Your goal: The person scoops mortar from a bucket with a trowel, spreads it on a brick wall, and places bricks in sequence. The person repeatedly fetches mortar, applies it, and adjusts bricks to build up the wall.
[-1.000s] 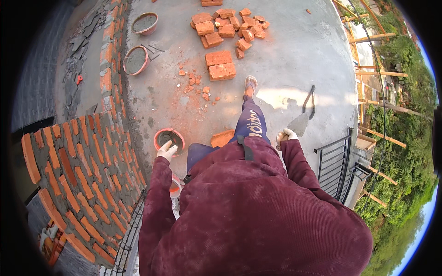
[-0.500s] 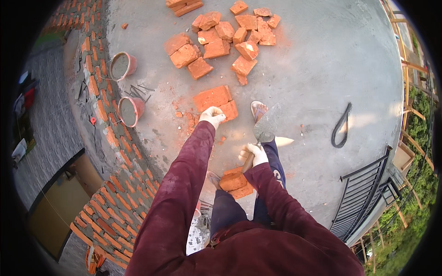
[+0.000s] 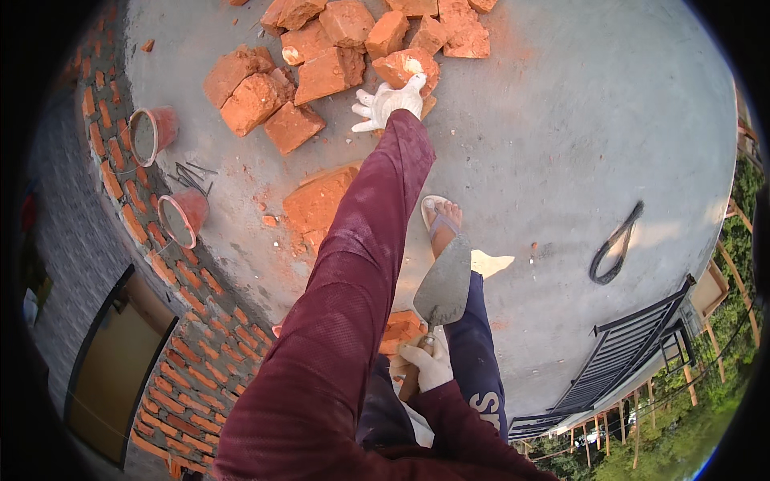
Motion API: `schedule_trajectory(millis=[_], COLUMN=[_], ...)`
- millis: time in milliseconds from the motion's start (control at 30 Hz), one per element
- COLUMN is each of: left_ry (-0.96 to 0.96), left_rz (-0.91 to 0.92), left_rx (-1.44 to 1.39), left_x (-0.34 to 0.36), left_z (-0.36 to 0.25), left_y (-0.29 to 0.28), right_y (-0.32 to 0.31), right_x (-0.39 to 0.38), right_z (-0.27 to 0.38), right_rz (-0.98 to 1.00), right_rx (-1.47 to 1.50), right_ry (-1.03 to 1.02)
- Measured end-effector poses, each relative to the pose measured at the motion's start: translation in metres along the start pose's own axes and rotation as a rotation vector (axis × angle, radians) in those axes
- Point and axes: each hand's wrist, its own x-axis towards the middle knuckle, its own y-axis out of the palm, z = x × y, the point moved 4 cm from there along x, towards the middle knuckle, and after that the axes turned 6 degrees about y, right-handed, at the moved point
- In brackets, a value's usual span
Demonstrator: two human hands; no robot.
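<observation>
My left hand (image 3: 391, 108), in a white glove, stretches far forward with its fingers spread. It is at the near side of a broken orange brick (image 3: 411, 66) at the edge of a brick pile, and I cannot tell whether it touches it. My right hand (image 3: 431, 365), also gloved, is closed round the wooden handle of a trowel (image 3: 446, 287). The trowel's grey blade points forward, over my leg and beside my sandalled foot. More brick (image 3: 401, 327) lies near my feet, partly behind the right hand. My left forearm partly hides another brick group (image 3: 319, 200).
Two mortar buckets (image 3: 183, 218) (image 3: 154, 135) stand at left along a low brick wall (image 3: 192, 373). Thin dark rods (image 3: 192, 176) lie by them. A black loop (image 3: 616, 244) lies on the concrete floor (image 3: 553, 152) at right, near a black metal railing (image 3: 609, 361).
My left hand has moved forward from the nearer bricks to the pile, and its fingers have spread. The trowel stays in my right hand, its blade now broader in view. The view has shifted forward.
</observation>
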Motion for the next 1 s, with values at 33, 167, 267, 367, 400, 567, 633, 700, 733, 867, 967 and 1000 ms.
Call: schedule_trajectory(millis=[33, 167, 267, 367, 400, 567, 633, 700, 733, 867, 967, 1000], left_ry=[0.05, 0.237, 0.215, 0.047, -0.032, -0.192, -0.219, -0.102, -0.039, 0.104, 0.231, 0.25], left_rz=[-0.033, -0.04, 0.275, 0.491, 0.487, 0.656, 0.451, 0.429, 0.423, 0.278, 0.075, -0.011], left_rx=[-0.005, -0.756, -0.862, -1.235, -1.352, -1.743, -1.838, -2.006, -2.067, -2.34, -2.36, -2.349], left_x=[-0.008, -0.024, -0.072, -0.143, -0.181, -0.334, -0.38, -0.409, -0.426, -0.51, -0.538, -0.544], left_z=[0.003, 0.038, 0.074, 0.138, 0.142, 0.208, 0.231, 0.235, 0.232, 0.256, 0.284, 0.295], left_y=[0.0, -0.041, -0.131, -0.229, -0.268, -0.41, -0.44, -0.468, -0.492, -0.528, -0.539, -0.544], right_y=[0.001, 0.009, 0.005, -0.012, -0.007, 0.032, 0.068, 0.084, 0.103, 0.169, 0.215, 0.226], right_x=[-0.003, -0.017, -0.036, -0.062, -0.085, -0.174, -0.222, -0.245, -0.262, -0.344, -0.396, -0.408], right_z=[0.005, 0.034, 0.076, 0.104, 0.117, 0.13, 0.109, 0.103, 0.093, 0.036, -0.041, -0.068], right_rz=[-0.03, -0.03, -0.039, 0.019, 0.022, 0.222, 0.336, 0.434, 0.511, 0.784, 1.063, 1.165], right_rx=[0.043, 0.189, -0.028, -0.37, -0.442, -0.886, -0.861, -1.002, -1.038, -1.262, -1.335, -1.335], right_ry=[0.003, -0.16, -0.378, -0.555, -0.554, -0.764, -0.724, -0.74, -0.689, -0.624, -0.647, -0.652])
